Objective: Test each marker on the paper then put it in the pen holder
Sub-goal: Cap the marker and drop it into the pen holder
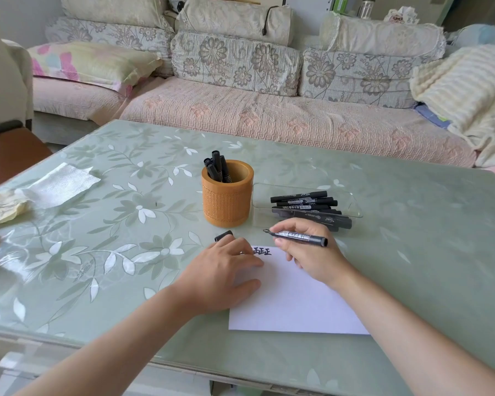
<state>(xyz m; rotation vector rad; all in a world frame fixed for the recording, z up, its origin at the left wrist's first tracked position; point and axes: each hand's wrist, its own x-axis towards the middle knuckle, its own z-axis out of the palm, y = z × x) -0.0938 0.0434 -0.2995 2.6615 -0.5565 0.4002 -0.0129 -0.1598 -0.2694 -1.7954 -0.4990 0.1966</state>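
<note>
My right hand (306, 252) grips an uncapped black marker (297, 236), held level above the top of the white paper (292, 304) with its tip pointing left. Black marks (262, 251) are written at the paper's top edge. My left hand (226, 270) rests flat on the paper's left side, fingertips by the marks. The marker's black cap (223, 235) lies on the table just beyond my left fingers. An orange pen holder (227, 197) with several black markers in it (217, 167) stands behind. Several more black markers (309, 208) lie in a clear tray (352, 207) to its right.
The green floral table (126, 224) carries a white tissue (60, 184) and crumpled yellowish paper (0, 207) at the left. A sofa with cushions (240, 67) runs along the far side, and a folded blanket (469, 90) lies at the right.
</note>
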